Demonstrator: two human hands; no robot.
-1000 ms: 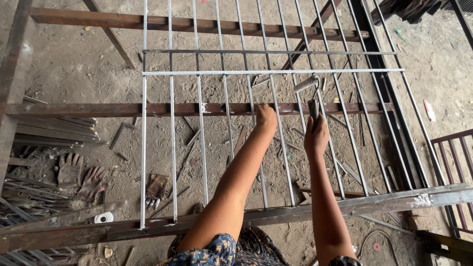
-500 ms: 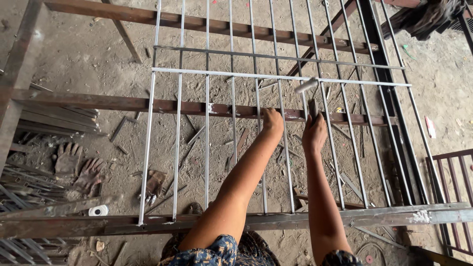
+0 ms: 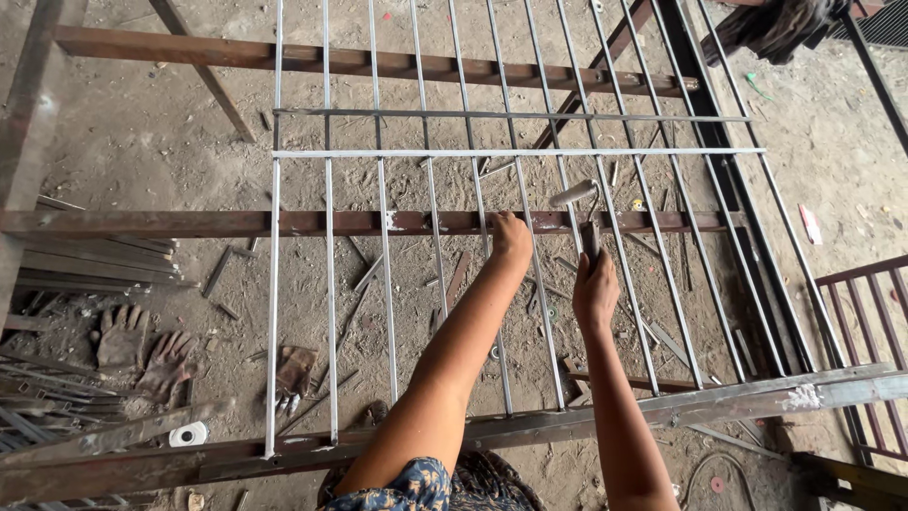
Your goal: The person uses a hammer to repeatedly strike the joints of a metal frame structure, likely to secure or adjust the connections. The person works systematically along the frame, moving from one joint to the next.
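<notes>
The right hand (image 3: 594,289) grips a small paint roller (image 3: 574,194) just above its fingers, the left hand (image 3: 512,238) clasps a bar of the largely silver-coated grille (image 3: 326,284), rusty cross-beam (image 3: 189,223) unpainted.

Grille (image 3: 426,153): thin metal bars, pale grey coat, smooth with a dull sheen.
Support beams (image 3: 284,223): steel, rust-brown, rough and matt — white smears where the bars cross.
Roller (image 3: 574,194): small paint roller, soft-looking grey sleeve on a wire frame, handle dark and matt in the right hand (image 3: 594,289).
Left hand (image 3: 512,237): bare skin against a painted bar.
Gloves (image 3: 142,345): cloth, dirt-stained, limp and matt.
Floor (image 3: 142,142): dusty concrete or earth, rough, strewn with metal offcuts.
Garment (image 3: 416,487): printed cloth, dark blue, matt.
</notes>
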